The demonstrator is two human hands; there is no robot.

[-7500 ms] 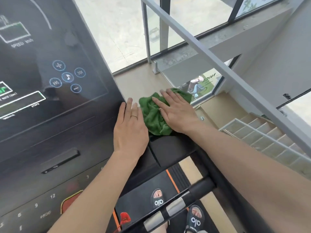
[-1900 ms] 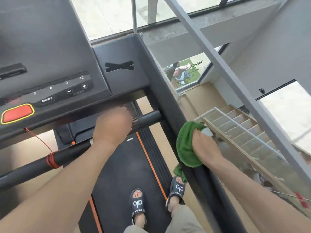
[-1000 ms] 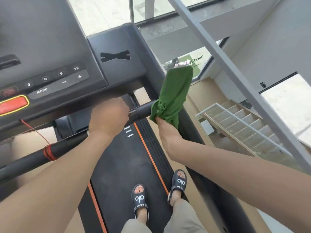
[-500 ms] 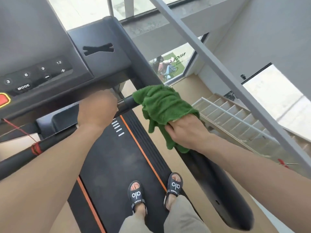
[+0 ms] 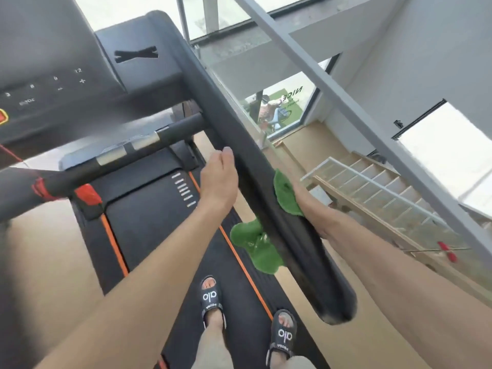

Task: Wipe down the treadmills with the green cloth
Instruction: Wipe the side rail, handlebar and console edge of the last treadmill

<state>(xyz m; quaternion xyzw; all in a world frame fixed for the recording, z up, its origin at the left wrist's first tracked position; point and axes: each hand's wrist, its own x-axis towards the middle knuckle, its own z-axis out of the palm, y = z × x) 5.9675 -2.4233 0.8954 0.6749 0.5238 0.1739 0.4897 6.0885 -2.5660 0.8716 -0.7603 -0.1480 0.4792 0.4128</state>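
Note:
The green cloth [image 5: 286, 195] is wrapped around the black right handrail [image 5: 239, 145] of the treadmill. One part of it shows on the rail's outer side, and a tail hangs below on the inner side. My right hand [image 5: 304, 205] holds the cloth against the rail from outside, with its fingers hidden behind the rail and cloth. My left hand [image 5: 218, 179] lies with straight fingers along the rail's inner side and holds nothing. The console [image 5: 66, 83] is at the upper left.
A black crossbar [image 5: 149, 141] with silver sensors spans below the console, and a red safety clip [image 5: 87, 193] hangs from it. My sandalled feet [image 5: 211, 299] stand on the belt [image 5: 149, 222]. A grey railing [image 5: 332, 83] and a stairwell [image 5: 386, 193] lie just right of the handrail.
My left hand has let go of the crossbar and moved to the right handrail. My right hand has slid the cloth down the rail and around its outer side.

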